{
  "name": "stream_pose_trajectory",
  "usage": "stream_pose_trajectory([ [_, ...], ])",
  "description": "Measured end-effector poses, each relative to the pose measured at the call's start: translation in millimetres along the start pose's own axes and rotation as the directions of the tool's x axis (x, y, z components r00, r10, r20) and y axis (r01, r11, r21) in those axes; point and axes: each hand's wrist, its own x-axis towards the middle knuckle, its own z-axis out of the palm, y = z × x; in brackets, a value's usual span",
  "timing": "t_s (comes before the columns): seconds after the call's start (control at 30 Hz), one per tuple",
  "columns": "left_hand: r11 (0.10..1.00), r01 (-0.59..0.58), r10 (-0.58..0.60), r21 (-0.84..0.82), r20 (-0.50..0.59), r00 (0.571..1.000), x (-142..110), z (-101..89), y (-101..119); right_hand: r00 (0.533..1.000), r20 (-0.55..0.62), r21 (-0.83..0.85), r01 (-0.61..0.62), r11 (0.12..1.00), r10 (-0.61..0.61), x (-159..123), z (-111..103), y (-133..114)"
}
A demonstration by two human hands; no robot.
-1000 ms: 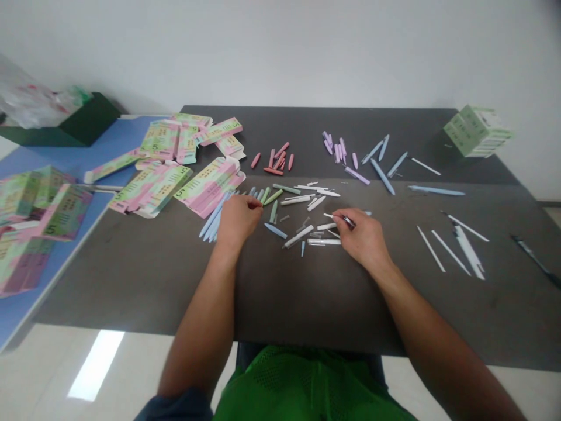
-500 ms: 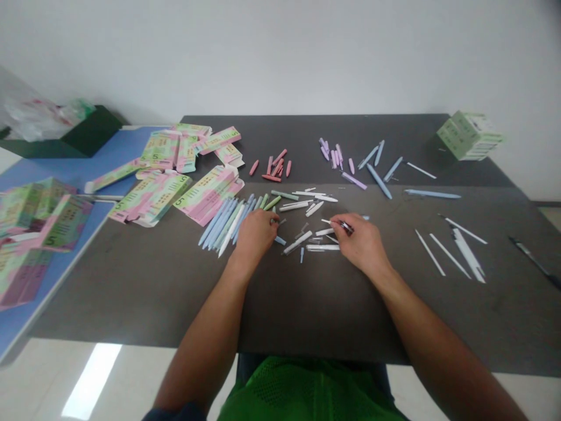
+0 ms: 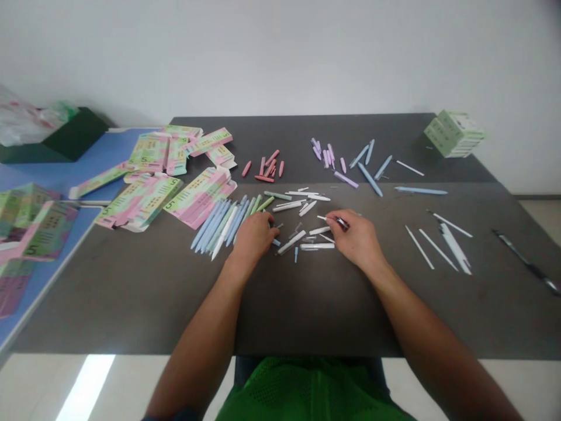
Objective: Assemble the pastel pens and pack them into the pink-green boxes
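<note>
My left hand is curled beside the row of pale blue, green and white pen barrels. Its fingertips are closed near small clear pieces; what they pinch, if anything, is hidden. A light blue pen piece lies beside those fingers. In the closed fingers of my right hand is a slim pen part, white at one end and dark at the other. Between both hands lie white pen parts, clear bits and a small blue piece.
Pink pen pieces, purple pen pieces and blue barrels lie farther back. White refills and a black pen are at right. Printed boxes cover the left; a green box stands back right.
The view has shifted slightly, so the table's contents appear farther left. Both hands stay in nearly the same places among the pen parts, the right still holding its slim part.
</note>
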Motion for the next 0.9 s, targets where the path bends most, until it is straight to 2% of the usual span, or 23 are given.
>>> stream_pose_trajectory([
  [0.23, 0.999, -0.027, 0.025, 0.046, 0.045, 0.999, 1.3, -1.9, 3.4, 0.998, -0.056, 0.009, -0.024, 1.000, 0.025, 7.6, -12.5, 6.0],
  [0.63, 0.992, -0.052, 0.048, 0.116, 0.039, 0.998, 1.9, 3.8, 4.9, 0.972, -0.190, 0.025, -0.135, 0.991, 0.137, 17.6, -35.1, 14.5],
  [0.9, 0.982, -0.144, 0.139, 0.126, 0.049, 0.989, -3.0, 3.7, 13.1, 0.970, -0.188, 0.052, -0.147, 0.988, 0.154, 18.4, -34.6, 16.8],
])
